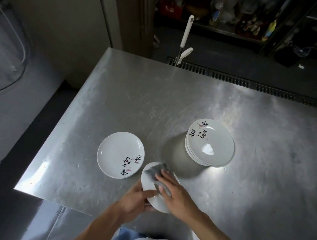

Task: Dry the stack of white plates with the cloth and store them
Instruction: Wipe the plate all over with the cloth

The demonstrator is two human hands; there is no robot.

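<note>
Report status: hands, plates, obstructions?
Left hand grips held plate; right hand presses cloth on it. Stack waits right, single plate left. Nothing in the way.

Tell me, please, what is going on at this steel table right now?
A person is drying a white plate over the steel table. The left hand grips its near edge and holds it tilted, while the right hand presses a grey cloth against it. A single plate lies to the left; a stack of plates stands apart on the right.
</note>
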